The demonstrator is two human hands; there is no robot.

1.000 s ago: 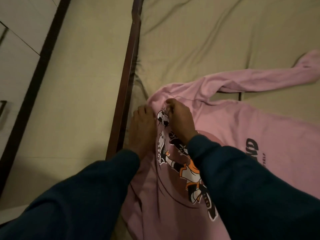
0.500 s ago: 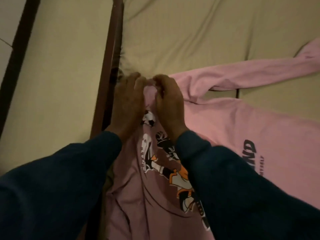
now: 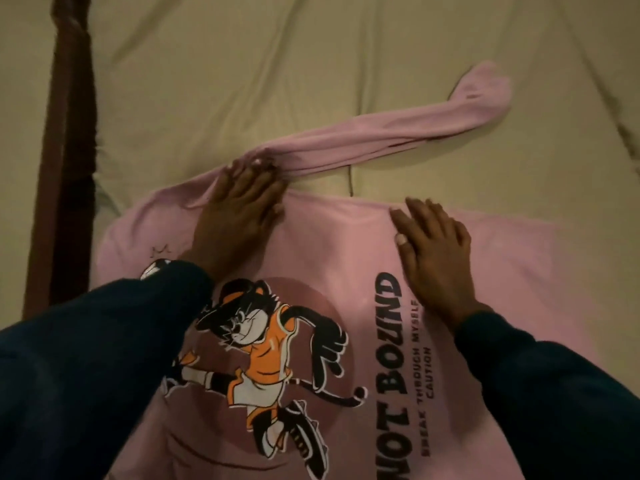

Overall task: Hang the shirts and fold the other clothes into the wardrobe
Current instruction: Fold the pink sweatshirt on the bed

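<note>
Your left hand (image 3: 239, 211) lies flat on the pink sweatshirt (image 3: 339, 258), fingers straight and close together, palm down, with the fingertips at the spot where the long sleeve (image 3: 381, 140) joins the body of the garment. Your right hand (image 3: 434, 252) also lies flat on the fabric, off to the right of the left one and well apart from it, fingers straight and slightly spread, thumb pointing toward the left hand; neither hand grips or pinches any cloth. The sweatshirt is spread out print side up on the beige bed sheet (image 3: 242, 64), under both palms and running back toward you between your dark blue sleeves. Just behind your left wrist is the printed cartoon cat (image 3: 256, 344) in an orange kit, and directly behind your right hand runs the black lettering (image 3: 389, 344), turned sideways from where you stand. The sleeve stretches away from your left fingertips to the right, passing beyond your right hand, and its cuff lies curled on the sheet far past that hand. To the left of your left hand, a dark wooden bed rail (image 3: 67, 161) edges the sheet.
</note>
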